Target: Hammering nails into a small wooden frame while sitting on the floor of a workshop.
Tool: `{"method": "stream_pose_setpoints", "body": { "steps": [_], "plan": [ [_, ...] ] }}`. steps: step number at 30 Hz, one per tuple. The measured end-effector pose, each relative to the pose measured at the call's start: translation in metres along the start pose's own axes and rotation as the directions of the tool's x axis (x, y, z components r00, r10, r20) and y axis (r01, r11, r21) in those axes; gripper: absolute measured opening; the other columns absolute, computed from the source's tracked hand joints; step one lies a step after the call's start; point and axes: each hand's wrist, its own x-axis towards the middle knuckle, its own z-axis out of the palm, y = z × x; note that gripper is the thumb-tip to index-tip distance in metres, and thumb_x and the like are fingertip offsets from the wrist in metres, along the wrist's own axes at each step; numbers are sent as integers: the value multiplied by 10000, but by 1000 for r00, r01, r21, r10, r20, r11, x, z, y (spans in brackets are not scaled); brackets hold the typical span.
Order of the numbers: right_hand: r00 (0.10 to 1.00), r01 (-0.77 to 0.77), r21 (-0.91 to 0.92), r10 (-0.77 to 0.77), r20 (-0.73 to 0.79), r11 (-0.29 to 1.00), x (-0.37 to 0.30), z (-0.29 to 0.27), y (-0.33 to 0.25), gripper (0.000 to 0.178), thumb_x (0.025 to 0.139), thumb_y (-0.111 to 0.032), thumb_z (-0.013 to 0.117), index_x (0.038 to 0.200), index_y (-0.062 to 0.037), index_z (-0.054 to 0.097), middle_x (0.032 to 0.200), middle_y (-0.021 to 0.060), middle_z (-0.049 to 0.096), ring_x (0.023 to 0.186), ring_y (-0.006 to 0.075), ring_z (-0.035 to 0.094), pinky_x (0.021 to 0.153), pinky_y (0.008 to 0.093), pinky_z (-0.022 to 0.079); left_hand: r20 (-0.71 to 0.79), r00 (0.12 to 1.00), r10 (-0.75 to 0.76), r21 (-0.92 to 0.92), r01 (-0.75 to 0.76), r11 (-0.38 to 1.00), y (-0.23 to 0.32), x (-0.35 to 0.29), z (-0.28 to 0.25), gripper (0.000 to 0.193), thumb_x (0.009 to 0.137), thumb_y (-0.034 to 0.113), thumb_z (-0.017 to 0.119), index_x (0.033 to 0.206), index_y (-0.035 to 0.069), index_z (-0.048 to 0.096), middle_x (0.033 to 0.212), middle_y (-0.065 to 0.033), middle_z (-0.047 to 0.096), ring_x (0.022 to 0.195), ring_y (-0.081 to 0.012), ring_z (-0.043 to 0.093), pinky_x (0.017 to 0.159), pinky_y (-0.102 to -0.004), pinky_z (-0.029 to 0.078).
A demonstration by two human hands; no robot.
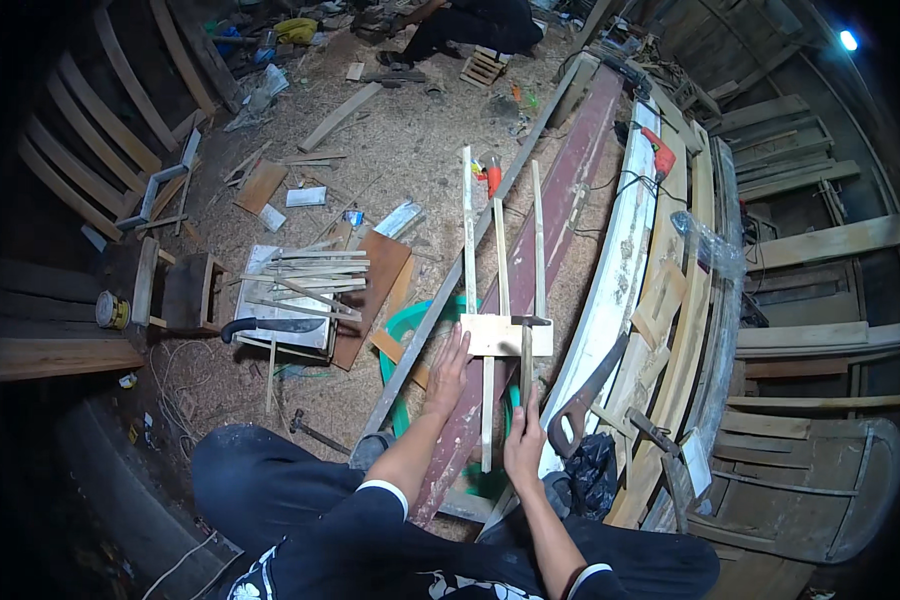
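Your left hand (448, 375) lies flat at the left end of the pale board (482, 338), its fingers stretched out and pressing rather than grasping, which looks meant to stop the board from sliding. The board sits crosswise over the maroon plank (583, 138), nearer its close end than its far end, and seems to reach past both long edges, so the plank probably gives it firm backing. Your right hand (524, 442) has its fingers curled around the handle of a hammer (527, 362), whose head is over the board's right half; whether it touches the wood, you cannot tell from here. Three narrow strips (503, 262) run from the board toward the plank's far end, spread apart, perhaps to space them evenly, while another strip (487, 415) points back toward you. Off the plank's left edge, past the grey rail (423, 338), more strips (320, 262) lie heaped on a white-topped box (251, 292), likely to be within reach, with a machete (285, 325) along its near edge. A handsaw (598, 388) rests at your right, its handle turned toward you.
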Motion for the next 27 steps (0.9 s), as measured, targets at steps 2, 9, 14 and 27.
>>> {"method": "stream_pose_setpoints", "body": {
  "steps": [2,9,14,27],
  "plan": [
    [989,-46,-64,55,139,997,4,-2,14,499,1052,-155,451,1534,-58,366,938,306,655,811,359,691,733,425,505,5,1000,-2,-9,2,1000,-1,0,1,633,857,-76,549,1471,38,448,1565,-194,382,1401,-385,427,1165,-453,374],
    [995,-95,-82,98,30,992,-15,2,19,496,1045,-176,460,1529,-87,399,896,334,651,764,397,682,724,468,504,12,1000,-19,-56,20,998,2,-1,0,626,877,-72,549,1480,60,447,1563,-196,385,1409,-383,418,1169,-452,367],
    [992,102,-110,-110,-63,989,-7,7,18,506,1040,-164,455,1527,-47,381,808,316,628,743,391,691,694,484,502,7,1000,10,-17,-10,1000,-2,-3,0,621,886,-49,567,1484,62,445,1566,-191,382,1411,-381,415,1174,-458,359],
    [993,36,-57,-42,-114,998,-1,5,32,495,1041,-176,462,1528,-108,404,983,335,664,872,439,697,771,497,530,31,1000,-5,5,5,1000,7,3,-1,596,899,-24,563,1479,63,456,1561,-182,394,1415,-352,417,1185,-471,342]
  ]
}}
